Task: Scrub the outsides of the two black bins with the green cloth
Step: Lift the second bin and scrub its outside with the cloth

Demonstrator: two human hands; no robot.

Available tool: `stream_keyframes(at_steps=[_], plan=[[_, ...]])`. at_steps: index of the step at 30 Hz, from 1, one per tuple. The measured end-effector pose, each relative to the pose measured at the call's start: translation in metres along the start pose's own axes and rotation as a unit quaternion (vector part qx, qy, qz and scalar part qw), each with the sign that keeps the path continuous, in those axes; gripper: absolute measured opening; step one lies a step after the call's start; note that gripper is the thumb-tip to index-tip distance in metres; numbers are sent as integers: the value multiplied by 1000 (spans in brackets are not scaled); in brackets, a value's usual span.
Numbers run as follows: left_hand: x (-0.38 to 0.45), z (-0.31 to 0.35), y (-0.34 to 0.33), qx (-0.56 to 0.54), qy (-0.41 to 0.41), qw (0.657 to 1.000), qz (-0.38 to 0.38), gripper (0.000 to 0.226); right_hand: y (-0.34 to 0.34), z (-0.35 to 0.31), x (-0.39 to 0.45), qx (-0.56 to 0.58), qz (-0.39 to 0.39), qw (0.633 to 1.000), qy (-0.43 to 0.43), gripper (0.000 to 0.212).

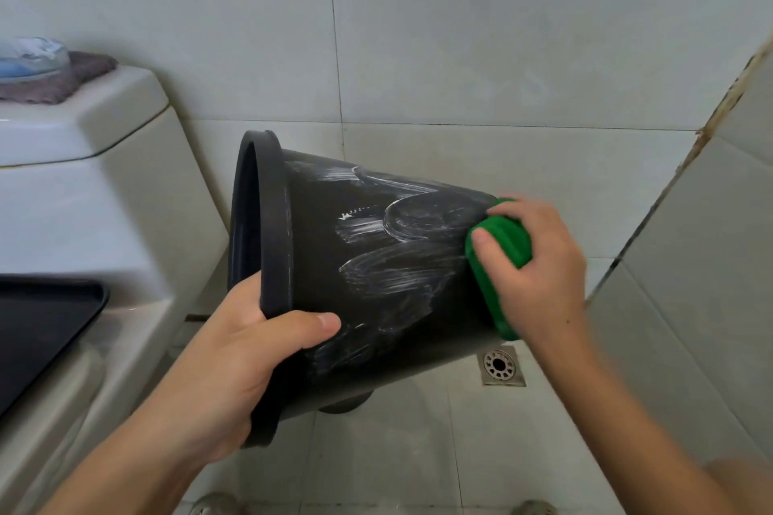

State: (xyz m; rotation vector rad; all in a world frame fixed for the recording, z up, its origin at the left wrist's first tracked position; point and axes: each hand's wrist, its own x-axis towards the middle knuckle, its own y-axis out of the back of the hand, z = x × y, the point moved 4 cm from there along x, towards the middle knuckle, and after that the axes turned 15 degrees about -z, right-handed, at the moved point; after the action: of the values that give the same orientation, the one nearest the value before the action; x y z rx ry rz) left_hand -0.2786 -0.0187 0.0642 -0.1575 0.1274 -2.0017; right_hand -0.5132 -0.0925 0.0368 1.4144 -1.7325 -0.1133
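Pale grey tiles cover the bathroom wall (460,33) and floor (418,452) around you. You hold a round black plastic bin (376,284) tipped on its side above the floor, its open mouth facing left and its base to the right, with white soapy streaks smeared across its outer wall. Your left hand (234,364) grips the near rim, thumb curled over the outside and fingers hidden inside. Your right hand (539,263) clutches a folded green cloth (497,259), fingers curled round it, pressing it against the bin's wall near the base. Just below the bin's base, a square metal floor drain (502,366) sits in the tiles. To the left stands a white ceramic toilet (83,201); on its cistern lid lies a folded purple-grey towel (71,79) with something blue and white on top, too blurred to identify. A flat black tray (42,322) rests at the near left on the toilet.
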Motion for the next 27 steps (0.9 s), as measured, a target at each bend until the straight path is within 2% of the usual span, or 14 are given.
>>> stream_keyframes(at_steps=[2,4,12,14,17,19,21,24,27], plan=[[-2,0,2,14,-9,1000,5,43,5,9,6,18,1,999,-40,30],[-3,-3,3,-7,-10,1000,21,44,4,8,2,3,7,1000,-31,34],[3,-8,-1,-3,-8,999,38,43,-23,-34,-37,-34,-33,989,137,35],[2,-9,-1,-18,-6,999,44,41,-16,-22,-28,-29,-27,993,108,36],[3,-11,-5,-32,-11,998,54,30,-7,-5,-16,10,8,1000,0,42],[5,-12,-9,-27,-24,998,53,32,-13,-7,-19,12,12,1000,-14,47],[9,-14,-12,-33,-33,997,59,39,-24,-23,-27,-1,3,999,41,52],[15,-16,-17,-40,-40,996,69,42,-42,-58,-49,-16,-24,985,173,56],[18,-18,-18,-57,-34,994,83,36,-53,-72,-64,-29,-43,965,257,55]])
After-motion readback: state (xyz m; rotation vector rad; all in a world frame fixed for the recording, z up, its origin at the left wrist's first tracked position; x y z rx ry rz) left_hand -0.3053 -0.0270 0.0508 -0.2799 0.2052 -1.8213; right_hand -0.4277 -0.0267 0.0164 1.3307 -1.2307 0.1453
